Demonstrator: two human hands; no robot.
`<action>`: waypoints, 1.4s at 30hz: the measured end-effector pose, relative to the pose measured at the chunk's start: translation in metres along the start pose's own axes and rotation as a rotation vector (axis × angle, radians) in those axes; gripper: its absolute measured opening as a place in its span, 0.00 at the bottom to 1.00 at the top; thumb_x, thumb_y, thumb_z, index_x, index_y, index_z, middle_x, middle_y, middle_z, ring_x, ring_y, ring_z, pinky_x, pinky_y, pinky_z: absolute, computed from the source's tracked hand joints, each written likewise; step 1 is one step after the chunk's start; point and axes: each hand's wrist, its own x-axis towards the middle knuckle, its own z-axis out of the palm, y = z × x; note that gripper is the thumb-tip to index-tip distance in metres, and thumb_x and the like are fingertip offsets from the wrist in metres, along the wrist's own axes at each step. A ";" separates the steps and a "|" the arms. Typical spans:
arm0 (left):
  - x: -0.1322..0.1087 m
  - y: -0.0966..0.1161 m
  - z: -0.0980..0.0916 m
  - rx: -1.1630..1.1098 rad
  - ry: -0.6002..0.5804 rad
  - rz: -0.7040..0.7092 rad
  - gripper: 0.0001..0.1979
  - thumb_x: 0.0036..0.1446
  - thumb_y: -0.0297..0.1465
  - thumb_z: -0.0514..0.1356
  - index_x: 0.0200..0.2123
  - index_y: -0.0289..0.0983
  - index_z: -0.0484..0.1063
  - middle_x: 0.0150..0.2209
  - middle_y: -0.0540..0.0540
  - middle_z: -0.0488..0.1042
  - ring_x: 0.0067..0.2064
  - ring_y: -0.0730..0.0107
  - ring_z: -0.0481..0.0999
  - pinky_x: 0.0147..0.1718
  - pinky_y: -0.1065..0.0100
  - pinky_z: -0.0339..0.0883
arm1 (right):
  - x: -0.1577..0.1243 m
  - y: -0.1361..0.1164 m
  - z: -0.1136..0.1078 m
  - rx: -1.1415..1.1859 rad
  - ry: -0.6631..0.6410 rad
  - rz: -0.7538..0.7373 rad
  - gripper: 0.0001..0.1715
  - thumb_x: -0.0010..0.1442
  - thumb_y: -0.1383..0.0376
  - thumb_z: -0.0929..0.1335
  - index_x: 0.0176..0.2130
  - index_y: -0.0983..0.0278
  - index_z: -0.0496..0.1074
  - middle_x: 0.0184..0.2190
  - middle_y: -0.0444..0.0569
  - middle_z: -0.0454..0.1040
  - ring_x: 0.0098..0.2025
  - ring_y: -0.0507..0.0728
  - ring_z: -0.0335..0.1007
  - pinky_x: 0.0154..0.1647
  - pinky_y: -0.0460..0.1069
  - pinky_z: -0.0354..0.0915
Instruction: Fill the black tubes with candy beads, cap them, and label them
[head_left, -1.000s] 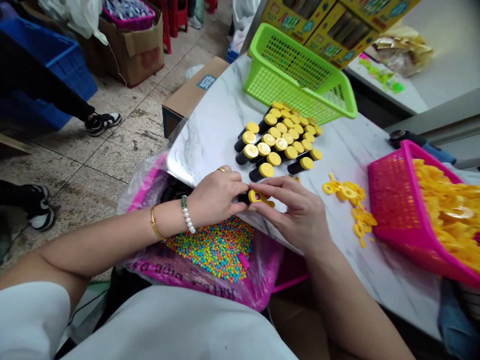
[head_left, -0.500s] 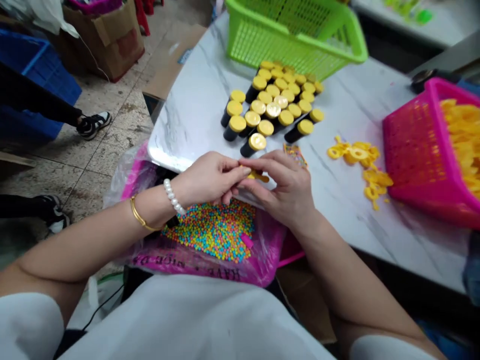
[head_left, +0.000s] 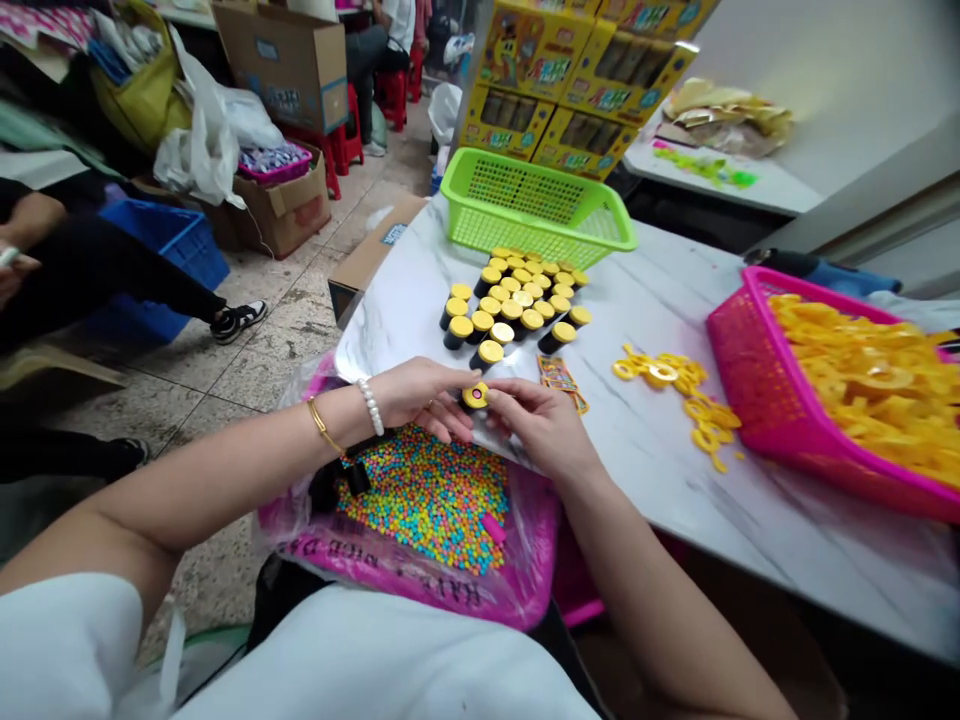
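Observation:
My right hand (head_left: 544, 425) pinches a small round yellow cap (head_left: 475, 396) between thumb and fingers at its right side. The cap has a dark, pinkish centre, and what lies under it is hard to make out. My left hand (head_left: 424, 395) is beside it on the left, fingers spread, thumb tip close to the cap's upper edge; contact is unclear. Below both hands a plastic-lined magenta tub (head_left: 525, 590) holds small multicoloured beads (head_left: 427, 500), with black tubes (head_left: 358, 480) at its left. Just beyond, several black tubes with yellow caps (head_left: 491, 353) stand upright.
A green basket (head_left: 540, 240) stands behind the tubes on the marble-patterned table (head_left: 637, 470). Loose yellow pieces (head_left: 694, 385) lie near a pink basket (head_left: 780, 420) on the right. Printed cards (head_left: 559, 375) lie closer in. Printed boxes (head_left: 547, 90) are stacked behind. A person's leg (head_left: 172, 275) is at left.
My view has tilted up. My hands, closed together around a yellow piece before, have parted; my left fingers have spread while the cap's round face now shows at my right fingertips.

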 end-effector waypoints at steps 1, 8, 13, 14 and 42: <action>0.000 0.000 0.000 -0.002 0.001 -0.009 0.18 0.65 0.38 0.57 0.44 0.27 0.75 0.27 0.39 0.79 0.27 0.66 0.80 0.24 0.70 0.70 | 0.000 -0.001 0.001 0.021 -0.008 0.016 0.18 0.54 0.53 0.74 0.38 0.64 0.80 0.21 0.43 0.73 0.21 0.47 0.64 0.22 0.44 0.62; 0.008 -0.003 0.007 0.034 0.041 0.076 0.16 0.68 0.37 0.56 0.47 0.29 0.74 0.22 0.44 0.78 0.24 0.72 0.78 0.27 0.71 0.73 | 0.005 -0.006 0.004 0.235 -0.068 0.156 0.18 0.47 0.55 0.78 0.33 0.63 0.74 0.28 0.45 0.78 0.26 0.51 0.76 0.30 0.47 0.75; 0.003 -0.009 0.006 0.014 0.006 0.079 0.16 0.69 0.36 0.54 0.46 0.29 0.74 0.24 0.43 0.78 0.25 0.72 0.79 0.28 0.71 0.74 | 0.004 -0.005 0.004 0.260 -0.080 0.152 0.19 0.51 0.56 0.76 0.41 0.61 0.75 0.31 0.44 0.77 0.26 0.50 0.75 0.29 0.47 0.76; 0.000 -0.012 0.006 -0.007 -0.014 0.101 0.15 0.68 0.36 0.55 0.47 0.30 0.74 0.27 0.43 0.79 0.26 0.72 0.79 0.29 0.71 0.74 | 0.003 -0.004 0.004 0.251 -0.074 0.140 0.19 0.52 0.56 0.76 0.41 0.61 0.76 0.31 0.44 0.77 0.26 0.50 0.75 0.30 0.48 0.76; 0.010 -0.046 0.021 1.070 0.457 0.641 0.20 0.61 0.44 0.60 0.46 0.33 0.74 0.32 0.39 0.78 0.36 0.56 0.78 0.32 0.64 0.67 | -0.013 -0.010 0.003 -0.051 0.004 0.294 0.27 0.48 0.48 0.77 0.38 0.62 0.71 0.15 0.37 0.66 0.13 0.47 0.58 0.10 0.41 0.51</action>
